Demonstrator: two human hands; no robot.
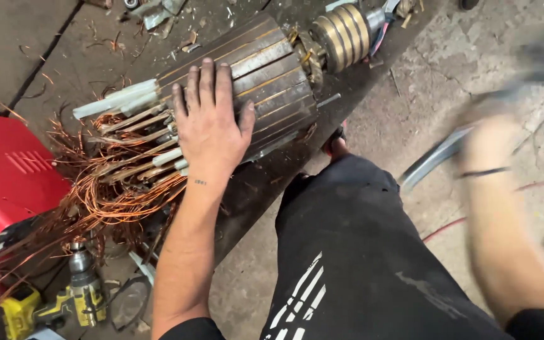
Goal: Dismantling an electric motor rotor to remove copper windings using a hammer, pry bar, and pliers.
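Observation:
My left hand (209,123) lies flat, fingers spread, on top of a large motor rotor (266,75) that rests on a dark metal plate (253,189). Loose copper wire (114,189) and pale insulation strips (118,99) spill from the rotor's left end. Brass slip rings (341,28) sit at its right end. My right hand (489,135) is raised at the right, heavily blurred, gripping a long grey metal tool (432,160) whose far end is smeared out. A dark band circles that wrist.
A red machine housing (4,170) stands at the left. A yellow cordless drill (80,296) lies at the bottom left among wire scraps. My knee in black trousers (347,252) fills the lower middle. Cracked concrete floor (448,56) and a red cable (448,228) lie at the right.

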